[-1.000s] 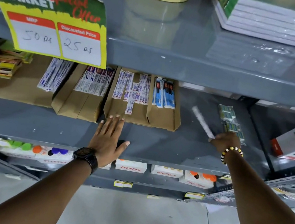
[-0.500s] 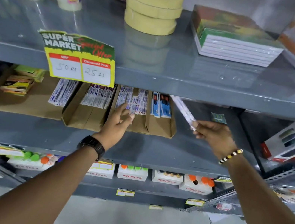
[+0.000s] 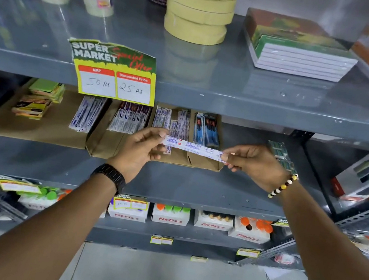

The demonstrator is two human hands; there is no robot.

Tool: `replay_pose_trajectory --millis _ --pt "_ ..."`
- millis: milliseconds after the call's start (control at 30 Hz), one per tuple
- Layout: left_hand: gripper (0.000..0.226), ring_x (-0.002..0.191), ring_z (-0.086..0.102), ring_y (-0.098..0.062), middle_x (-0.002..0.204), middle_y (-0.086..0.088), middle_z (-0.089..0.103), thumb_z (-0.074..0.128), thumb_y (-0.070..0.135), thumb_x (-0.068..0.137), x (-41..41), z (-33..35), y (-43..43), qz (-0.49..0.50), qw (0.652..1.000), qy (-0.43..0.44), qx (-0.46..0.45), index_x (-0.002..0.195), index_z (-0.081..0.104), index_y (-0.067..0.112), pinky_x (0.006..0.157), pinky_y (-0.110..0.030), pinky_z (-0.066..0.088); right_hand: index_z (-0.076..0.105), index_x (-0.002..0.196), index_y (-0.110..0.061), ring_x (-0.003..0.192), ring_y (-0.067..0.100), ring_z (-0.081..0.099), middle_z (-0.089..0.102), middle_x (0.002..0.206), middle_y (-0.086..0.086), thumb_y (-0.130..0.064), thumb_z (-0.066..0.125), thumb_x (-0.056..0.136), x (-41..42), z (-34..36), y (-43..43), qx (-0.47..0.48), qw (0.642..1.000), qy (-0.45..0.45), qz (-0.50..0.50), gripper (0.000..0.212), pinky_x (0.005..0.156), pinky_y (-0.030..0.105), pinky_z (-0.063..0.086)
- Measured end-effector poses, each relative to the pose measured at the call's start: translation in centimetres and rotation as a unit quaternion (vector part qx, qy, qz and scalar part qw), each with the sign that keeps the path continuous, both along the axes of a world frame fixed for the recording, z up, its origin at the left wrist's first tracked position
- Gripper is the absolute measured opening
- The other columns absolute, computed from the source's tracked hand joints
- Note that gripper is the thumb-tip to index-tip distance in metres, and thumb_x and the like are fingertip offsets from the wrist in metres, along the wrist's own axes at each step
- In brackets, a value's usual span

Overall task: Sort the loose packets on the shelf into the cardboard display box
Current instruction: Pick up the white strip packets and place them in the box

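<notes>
A long white packet [image 3: 193, 147] is stretched level between both hands, in the air just in front of the cardboard display box [image 3: 176, 157] on the middle shelf [image 3: 194, 188]. The left hand [image 3: 138, 150] has its fingers [image 3: 158, 133] pinching one end, the right hand [image 3: 254, 163] pinching the other, probably to square it to the compartment's packets before laying it in. More loose green packets [image 3: 279, 153] lie on the shelf to the right, just behind the right hand, not yet sorted
</notes>
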State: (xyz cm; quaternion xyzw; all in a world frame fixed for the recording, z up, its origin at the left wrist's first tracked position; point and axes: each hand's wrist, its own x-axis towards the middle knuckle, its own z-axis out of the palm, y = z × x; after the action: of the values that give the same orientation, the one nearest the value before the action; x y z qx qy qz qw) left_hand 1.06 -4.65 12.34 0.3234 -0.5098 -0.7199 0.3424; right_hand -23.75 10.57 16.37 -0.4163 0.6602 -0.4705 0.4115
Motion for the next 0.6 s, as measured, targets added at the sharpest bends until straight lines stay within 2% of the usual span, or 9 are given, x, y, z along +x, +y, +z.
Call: replay_pose_trajectory --millis 100,233,400,500,600 --pt "0.008 0.075 0.064 -0.011 0.095 -0.001 0.069 0.069 0.014 0.088 0.7 -0.2 0.0 -0.005 1.0 -0.014 -0.006 0.089 0.074 0.02 0.063 -0.022 0.051 0.075 0.092 -0.004 0.064 0.014 0.06 0.07 0.076 0.012 -0.016 0.078 0.071 0.3 0.1 0.1 -0.009 0.997 -0.074 -0.018 0.025 0.061 0.021 0.052" --pt "0.017 0.075 0.065 -0.009 0.095 -0.003 0.072 0.076 0.025 0.074 1.1 0.3 0.0 -0.009 1.0 -0.009 0.002 0.09 0.076 0.019 0.067 -0.022 0.052 0.074 0.083 -0.007 0.062 0.015 0.061 0.07 0.072 0.008 -0.01 0.075 0.074 0.6 0.4 0.0 -0.042 0.983 -0.167 -0.056 0.01 0.061 0.022 0.053" --pt "0.02 0.078 0.066 -0.01 0.093 0.001 0.075 0.077 0.026 0.071 1.1 1.0 -0.5 0.006 1.0 -0.002 0.004 0.089 0.076 0.018 0.07 -0.023 0.052 0.073 0.088 -0.005 0.063 0.013 0.062 0.071 0.075 0.009 -0.012 0.074 0.075 1.0 0.9 -0.2 -0.057 0.978 -0.186 -0.071 0.015 0.062 0.022 0.054" --pt "0.018 0.078 0.066 -0.01 0.092 0.001 0.075 0.078 0.028 0.07 1.2 1.2 -0.6 0.011 1.0 -0.001 0.001 0.086 0.076 0.02 0.071 -0.024 0.051 0.074 0.088 -0.005 0.062 0.013 0.062 0.071 0.076 0.009 -0.01 0.072 0.079 1.1 0.9 -0.4 -0.063 0.978 -0.186 -0.075 0.01 0.062 0.022 0.054" --pt "0.023 0.078 0.066 -0.009 0.093 0.002 0.076 0.079 0.03 0.07 1.4 0.9 -0.9 0.018 1.0 -0.015 -0.003 0.09 0.077 0.019 0.07 -0.025 0.051 0.073 0.091 -0.003 0.063 0.014 0.063 0.072 0.075 0.01 -0.009 0.072 0.079 1.1 0.5 -0.6 -0.054 0.979 -0.18 -0.077 0.013 0.061 0.022 0.054"
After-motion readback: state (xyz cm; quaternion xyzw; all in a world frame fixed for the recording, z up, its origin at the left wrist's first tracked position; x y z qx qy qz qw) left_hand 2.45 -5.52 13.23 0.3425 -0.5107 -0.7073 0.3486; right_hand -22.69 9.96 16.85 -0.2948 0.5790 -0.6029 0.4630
